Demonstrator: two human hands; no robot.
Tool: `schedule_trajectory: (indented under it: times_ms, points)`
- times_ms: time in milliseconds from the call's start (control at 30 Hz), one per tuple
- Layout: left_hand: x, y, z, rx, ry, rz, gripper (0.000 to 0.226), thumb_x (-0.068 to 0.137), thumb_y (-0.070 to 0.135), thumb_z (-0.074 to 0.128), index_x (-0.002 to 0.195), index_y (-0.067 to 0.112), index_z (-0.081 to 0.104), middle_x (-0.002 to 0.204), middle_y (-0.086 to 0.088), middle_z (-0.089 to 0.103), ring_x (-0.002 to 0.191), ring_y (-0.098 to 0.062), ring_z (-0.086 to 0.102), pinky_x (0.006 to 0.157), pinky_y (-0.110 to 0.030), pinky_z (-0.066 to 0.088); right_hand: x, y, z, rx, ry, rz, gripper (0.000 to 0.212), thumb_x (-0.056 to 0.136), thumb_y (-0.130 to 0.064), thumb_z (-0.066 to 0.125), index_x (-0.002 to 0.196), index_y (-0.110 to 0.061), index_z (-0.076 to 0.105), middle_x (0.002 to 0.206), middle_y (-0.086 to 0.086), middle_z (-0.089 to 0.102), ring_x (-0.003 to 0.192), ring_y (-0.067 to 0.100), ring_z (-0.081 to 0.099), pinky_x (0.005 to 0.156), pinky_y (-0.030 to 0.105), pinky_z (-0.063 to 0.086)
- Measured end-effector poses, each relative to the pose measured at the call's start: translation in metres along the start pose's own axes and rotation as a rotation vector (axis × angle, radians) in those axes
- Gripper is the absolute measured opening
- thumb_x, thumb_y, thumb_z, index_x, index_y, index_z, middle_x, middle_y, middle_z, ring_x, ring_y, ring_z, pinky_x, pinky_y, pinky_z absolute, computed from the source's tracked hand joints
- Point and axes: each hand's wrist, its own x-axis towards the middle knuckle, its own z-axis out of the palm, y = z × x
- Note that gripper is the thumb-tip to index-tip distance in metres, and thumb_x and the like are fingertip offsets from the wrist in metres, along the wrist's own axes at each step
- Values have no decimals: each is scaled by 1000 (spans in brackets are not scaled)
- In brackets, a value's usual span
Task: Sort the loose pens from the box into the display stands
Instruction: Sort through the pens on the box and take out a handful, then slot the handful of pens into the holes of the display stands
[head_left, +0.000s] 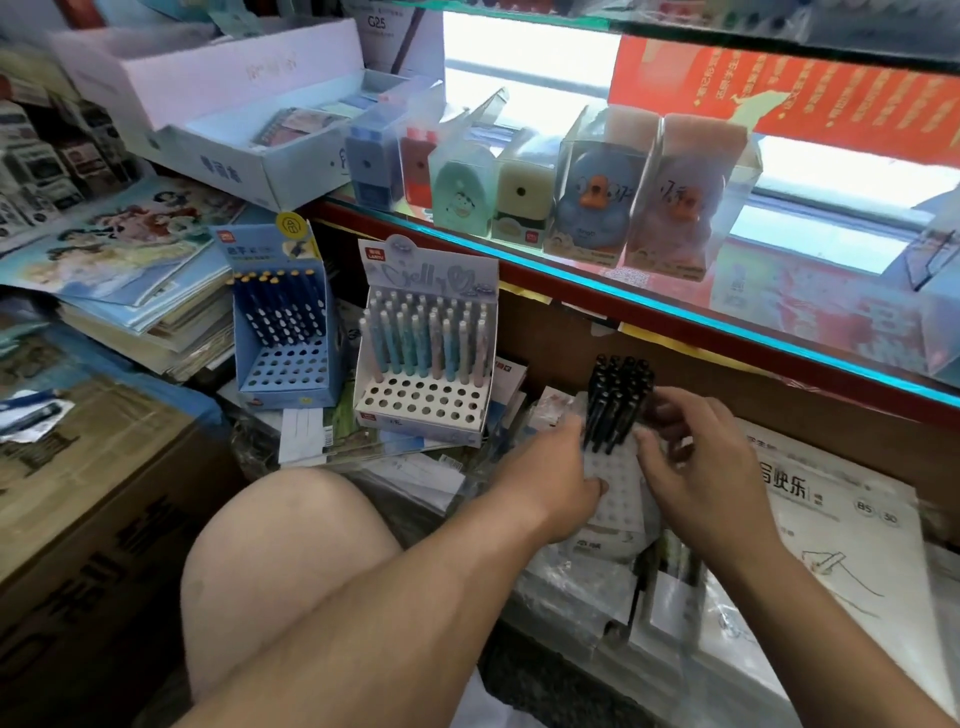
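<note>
A white display stand (618, 491) with rows of holes lies low in the middle, with several black pens (618, 395) standing in its far rows. My left hand (558, 470) grips the stand's left edge, thumb on top. The curled fingers of my right hand (691, 457) are at the right side of the black pens, and blur hides whether they pinch one. To the left stand a white stand (415, 402) with pastel pens (426, 338) and a blue stand (283, 371) with dark blue pens (280, 306). Both have bare front holes.
A glass shelf edge (675, 317) runs above the stands, carrying boxed sharpeners (587, 192). Stacked books (130, 291) and a cardboard box (78, 478) fill the left. My knee (291, 561) is in front. Wrapped paper packs (841, 530) lie under and right of the hands.
</note>
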Motion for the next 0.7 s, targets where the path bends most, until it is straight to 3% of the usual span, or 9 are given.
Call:
schedule_trajectory:
  times_ms: [100,167,233,433,600,700]
  points:
    - [-9,2,-11,-11,39,33,45,97,33,66,136,32,44,123,6,55,114,-19,58,95,-41,52,-11,-15,-3,44,-1,-48,45,90,-22,71,133,-21,59,110,-10,54,96,8,58,81,33,57]
    - [-12,3,-26,25,89,58,43,96,33,65,134,31,44,131,4,53,117,-20,57,98,-44,52,-10,-27,-3,51,-19,-91,46,90,-24,72,134,-24,59,112,-13,53,98,6,57,83,30,56]
    - [-16,3,-49,68,173,70,44,95,36,65,134,31,45,130,2,53,116,-20,57,97,-46,53,-4,-44,-3,59,-43,-144,47,90,-28,72,134,-27,58,116,-14,53,100,4,56,84,24,52]
    - [-58,-23,-152,11,467,67,51,94,37,69,138,29,47,127,4,51,113,-14,57,99,-36,52,29,-120,11,171,-232,-321,53,87,-45,69,137,-40,51,128,-23,49,116,-3,51,95,23,49]
    - [-138,-94,-230,-7,652,-85,63,91,45,72,143,31,41,136,6,44,119,-8,49,97,-25,38,48,-206,46,275,-433,-545,70,79,-62,69,142,-45,43,132,-23,44,120,-3,49,102,26,45]
    - [-191,-140,-257,8,702,-238,84,85,59,71,152,35,28,155,7,32,137,-14,42,109,-34,40,51,-262,78,295,-590,-680,85,73,-80,62,147,-50,34,139,-22,38,128,-2,45,107,30,45]
